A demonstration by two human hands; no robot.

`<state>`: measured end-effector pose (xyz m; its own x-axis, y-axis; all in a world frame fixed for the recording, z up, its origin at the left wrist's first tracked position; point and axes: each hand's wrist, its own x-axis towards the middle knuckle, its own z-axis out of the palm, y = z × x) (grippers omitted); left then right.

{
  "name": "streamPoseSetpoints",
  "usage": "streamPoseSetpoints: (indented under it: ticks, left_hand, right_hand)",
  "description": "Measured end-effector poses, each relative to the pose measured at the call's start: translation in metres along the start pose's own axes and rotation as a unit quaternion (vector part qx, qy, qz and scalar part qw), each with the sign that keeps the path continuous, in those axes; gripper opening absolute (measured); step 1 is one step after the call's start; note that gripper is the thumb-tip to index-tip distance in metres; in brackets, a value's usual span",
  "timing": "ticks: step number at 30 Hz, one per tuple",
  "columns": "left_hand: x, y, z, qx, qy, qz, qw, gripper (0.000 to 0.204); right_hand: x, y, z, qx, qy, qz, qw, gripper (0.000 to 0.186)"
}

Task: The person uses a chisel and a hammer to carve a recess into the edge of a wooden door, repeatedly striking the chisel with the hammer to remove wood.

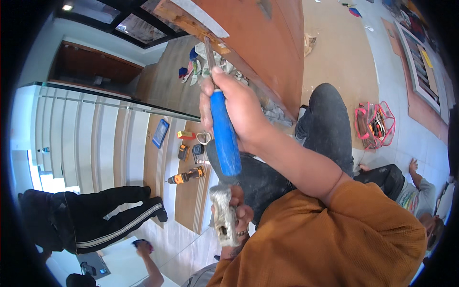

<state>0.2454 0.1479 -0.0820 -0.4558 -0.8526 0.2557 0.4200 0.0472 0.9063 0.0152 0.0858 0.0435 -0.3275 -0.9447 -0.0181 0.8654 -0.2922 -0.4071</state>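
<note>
My right hand (236, 103) is closed round the blue handle of a chisel (224, 134), its thumb along the shank. The chisel's metal blade points away from me, and its tip meets or nearly meets the worn wooden edge of a reddish-brown door panel (270, 48). Lower down, my left hand (243, 210) has its fingers wrapped round what looks like a hammer (222, 215). The hammer's scuffed grey metal head faces up, with a dark hole in it; its handle is hidden. The hammer is apart from the chisel.
Left are stairs (122, 143) behind a glass edge, holding a blue phone (160, 133), an orange-black drill (185, 175) and a battery (183, 152). A pink-trimmed tool bag (375, 125) stands right. One person (105, 217) is on the left, another (406, 184) sits right. Crumpled paper lies beyond.
</note>
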Motion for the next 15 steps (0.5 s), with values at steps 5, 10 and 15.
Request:
streamPoseSetpoints:
  ticks: [5,10,15]
  left_hand:
    - [0.012,0.016,0.022,0.287,0.035,0.141,0.947,0.050]
    - [0.023,0.019,0.025,0.168,-0.001,0.143,0.975,0.047]
    - [0.023,0.020,0.024,0.192,0.009,0.138,0.972,0.049]
  right_hand:
    - [-0.002,0.005,0.001,-0.038,-0.028,-0.028,0.998,0.040]
    - [0.004,0.008,0.002,-0.036,-0.022,-0.039,0.998,0.040]
    - [0.007,0.011,0.002,-0.026,-0.035,-0.038,0.998,0.040]
